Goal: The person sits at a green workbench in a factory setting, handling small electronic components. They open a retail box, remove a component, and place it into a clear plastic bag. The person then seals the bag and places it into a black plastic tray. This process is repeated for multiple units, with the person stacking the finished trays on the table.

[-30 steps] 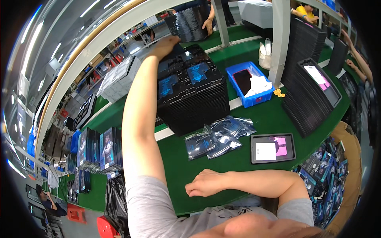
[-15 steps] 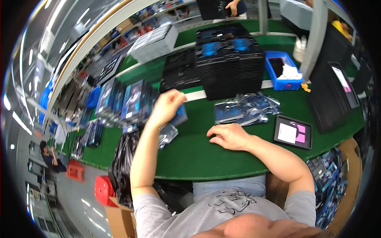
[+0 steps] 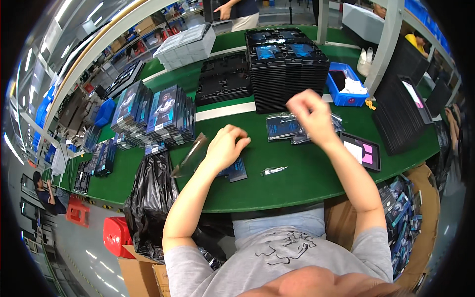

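My left hand (image 3: 226, 147) hovers over the near middle of the green table, thumb and fingers curled but apart, holding nothing I can see. Partly beneath it lies a flat dark blue box (image 3: 237, 171). Beside the left wrist a clear plastic bag (image 3: 191, 157) stands tilted; whether it touches the arm I cannot tell. My right hand (image 3: 311, 116) is raised, smeared by motion, over several flat dark blue packs in clear bags (image 3: 283, 126); its fingers cannot be made out. A small silvery scrap (image 3: 273, 171) lies between the hands.
Boxes with printed covers (image 3: 166, 109) are piled at the left, above a black plastic bag (image 3: 151, 198). Black trays (image 3: 287, 74) form a tall stack at the back. A blue bin (image 3: 349, 99) and a black tray with pink pieces (image 3: 373, 163) are right. Another person's hand (image 3: 225, 11) shows beyond.
My left hand has moved right and nearer. My right hand has lifted up and right over the bagged packs. The silvery scrap now shows, and the clear bag stands beside my left wrist.
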Motion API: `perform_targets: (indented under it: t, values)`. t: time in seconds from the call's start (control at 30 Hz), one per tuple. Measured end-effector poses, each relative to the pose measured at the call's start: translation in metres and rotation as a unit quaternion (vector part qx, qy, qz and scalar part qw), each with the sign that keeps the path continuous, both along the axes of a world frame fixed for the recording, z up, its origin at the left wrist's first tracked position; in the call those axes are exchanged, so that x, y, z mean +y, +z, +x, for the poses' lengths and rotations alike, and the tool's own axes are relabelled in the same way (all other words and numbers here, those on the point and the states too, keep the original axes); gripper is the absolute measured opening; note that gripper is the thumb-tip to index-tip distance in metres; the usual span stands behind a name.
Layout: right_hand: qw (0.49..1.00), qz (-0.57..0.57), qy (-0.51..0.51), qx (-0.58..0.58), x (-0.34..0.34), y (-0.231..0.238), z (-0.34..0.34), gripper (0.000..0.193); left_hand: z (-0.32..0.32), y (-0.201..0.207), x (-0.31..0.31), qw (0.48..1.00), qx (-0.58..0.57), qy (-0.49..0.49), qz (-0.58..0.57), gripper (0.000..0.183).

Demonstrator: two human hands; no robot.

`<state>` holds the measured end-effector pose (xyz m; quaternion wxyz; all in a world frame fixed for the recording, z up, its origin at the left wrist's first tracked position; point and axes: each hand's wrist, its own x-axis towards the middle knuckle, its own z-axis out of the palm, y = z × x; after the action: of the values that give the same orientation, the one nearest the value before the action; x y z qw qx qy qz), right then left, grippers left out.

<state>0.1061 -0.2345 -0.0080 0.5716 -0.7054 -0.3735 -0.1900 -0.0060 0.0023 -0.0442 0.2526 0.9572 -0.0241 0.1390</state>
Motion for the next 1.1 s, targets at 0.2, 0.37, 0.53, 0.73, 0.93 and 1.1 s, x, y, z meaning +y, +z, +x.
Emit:
perform_targets:
  t: [0.2,0.37,0.53,0.73,0.93,1.1]
  values:
    - [0.942,-0.009,-0.279,-0.188,-0.033,0.046,0.099,0.021,0.087,-0.009,-0.004,0.852,0.132,0.069,-0.503,0.068]
    - [0.970,-0.041,-0.200,0.129,-0.045,0.036,0.190,0.061,0.113,-0.017,-0.012,0.708,0.135,0.078,-0.689,0.085]
    - [0.920,-0.014,-0.039,0.389,-0.031,0.055,0.157,0.036,0.117,-0.022,-0.005,0.710,0.112,0.105,-0.688,0.091]
    - [0.901,0.047,-0.061,0.428,-0.034,0.048,0.160,0.017,0.128,-0.011,-0.017,0.786,0.093,0.145,-0.594,0.106]
    - [0.907,0.081,-0.006,0.412,-0.040,0.038,0.168,0.014,0.145,-0.012,-0.012,0.755,0.167,0.190,-0.604,0.109]
    - [0.915,0.107,-0.017,0.388,-0.038,0.035,0.167,0.010,0.153,-0.009,-0.020,0.767,0.169,0.215,-0.581,0.098]
